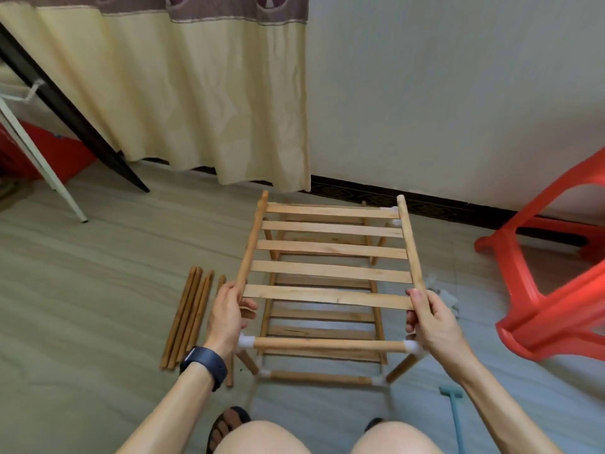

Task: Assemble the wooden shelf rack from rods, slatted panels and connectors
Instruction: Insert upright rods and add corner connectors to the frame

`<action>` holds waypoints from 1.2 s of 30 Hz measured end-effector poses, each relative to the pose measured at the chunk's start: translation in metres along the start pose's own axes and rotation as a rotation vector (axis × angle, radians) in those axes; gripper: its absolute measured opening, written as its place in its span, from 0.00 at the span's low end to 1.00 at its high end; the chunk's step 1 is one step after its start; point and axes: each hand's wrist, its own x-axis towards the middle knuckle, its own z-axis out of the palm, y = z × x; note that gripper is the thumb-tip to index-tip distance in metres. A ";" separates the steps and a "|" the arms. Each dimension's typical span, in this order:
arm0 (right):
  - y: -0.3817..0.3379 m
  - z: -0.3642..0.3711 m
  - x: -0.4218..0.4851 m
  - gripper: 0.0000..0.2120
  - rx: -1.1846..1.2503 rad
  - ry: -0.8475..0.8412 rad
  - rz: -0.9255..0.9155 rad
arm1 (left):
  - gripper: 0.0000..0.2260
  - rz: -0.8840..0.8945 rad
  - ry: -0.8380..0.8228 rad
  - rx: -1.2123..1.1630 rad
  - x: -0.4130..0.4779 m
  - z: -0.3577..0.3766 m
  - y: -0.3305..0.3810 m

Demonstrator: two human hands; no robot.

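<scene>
my left grip (226,317) is curled round the near end of the left side rod (250,244) of the slatted panel (330,270), thumb on top and fingers tucked under beside the nearest slat. my right grip (432,322) is closed the same way on the near end of the right side rod (411,244). between them i hold the panel up off the floor (98,273), level with five slats across it, its far end pointing toward the wall (458,93). the panel sits over the partly built rack: just under my hands a front rod (327,345) runs crosswise between two white connectors (246,341), one at each near corner, and short legs slope down from them to a lower rod (320,377) near the floor. through the slats i can see a lower panel (322,332) already lying in the frame. whether the side rods i hold are seated in the white connectors i cannot tell, since my hands cover that spot. a bundle of loose rods (186,322) lies on the floor just to the left of my left wrist, which wears a dark watch (204,365). a red plastic stool (556,290) lies tipped over on the right, well apart from the rack. a pale yellow curtain (196,93) hangs behind, and a teal tool (453,417) lies on the floor by my right knee.
</scene>
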 end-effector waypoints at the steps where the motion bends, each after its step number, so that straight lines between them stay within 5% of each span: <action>1: 0.001 -0.001 0.001 0.15 0.038 -0.006 0.021 | 0.13 -0.022 -0.040 -0.020 0.001 -0.001 0.003; 8: 0.007 0.006 0.007 0.09 0.202 0.076 0.146 | 0.14 -0.113 -0.127 -0.081 -0.004 -0.005 0.004; 17: 0.011 0.006 0.004 0.12 0.163 0.090 0.160 | 0.14 -0.095 -0.097 -0.162 -0.007 -0.002 -0.007; 27: 0.010 0.007 0.009 0.12 0.405 0.099 0.345 | 0.12 -0.177 -0.036 -0.293 -0.007 -0.002 -0.010; 36: 0.016 0.012 0.008 0.11 0.391 0.225 0.339 | 0.10 -0.118 -0.086 -0.168 -0.005 -0.004 -0.010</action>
